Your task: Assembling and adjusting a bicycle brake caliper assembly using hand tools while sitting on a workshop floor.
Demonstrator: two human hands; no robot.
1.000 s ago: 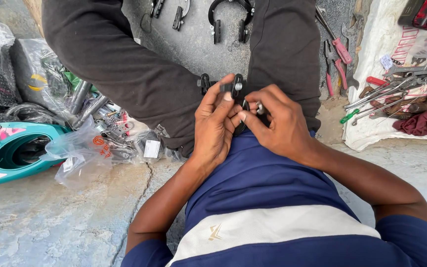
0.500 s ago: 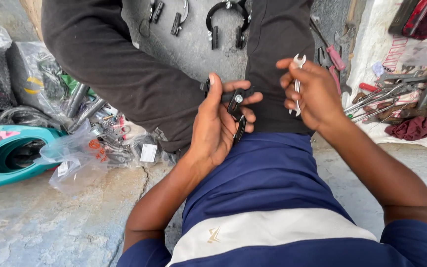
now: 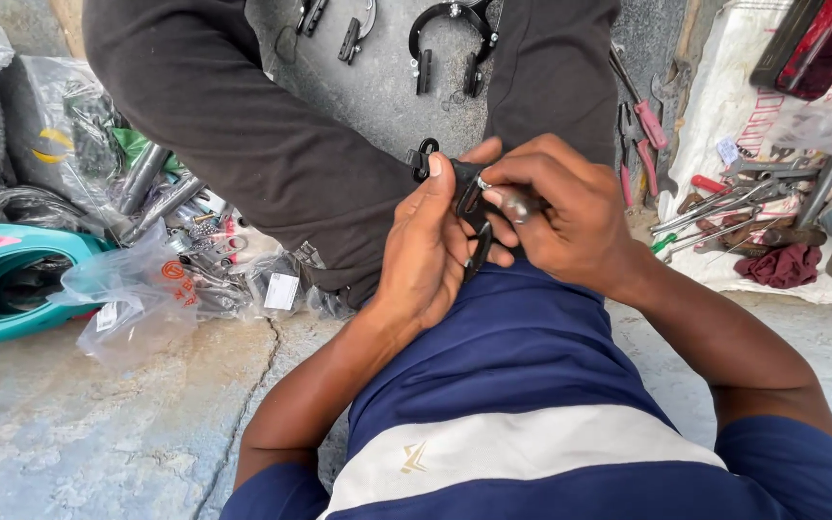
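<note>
Above the navy shirt, centre: black bicycle brake caliper (image 3: 469, 217), pinched between both hands.
Left hand (image 3: 428, 246): fingers closed around the caliper's left side, thumb upright.
Right hand (image 3: 562, 210): fingertips clamped on a small silver part (image 3: 517, 204) against the caliper.
Beyond the caliper: black trouser legs (image 3: 262, 144); more brake calipers (image 3: 450, 39) on concrete.
Right of it: spanners (image 3: 724, 207) on white sacking.
Left of it: plastic-bagged parts (image 3: 137, 289).

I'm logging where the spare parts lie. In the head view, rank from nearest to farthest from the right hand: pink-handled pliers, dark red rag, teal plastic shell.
From the right hand:
1. Pink-handled pliers, just right, above.
2. Dark red rag, far right.
3. Teal plastic shell, far left.
</note>
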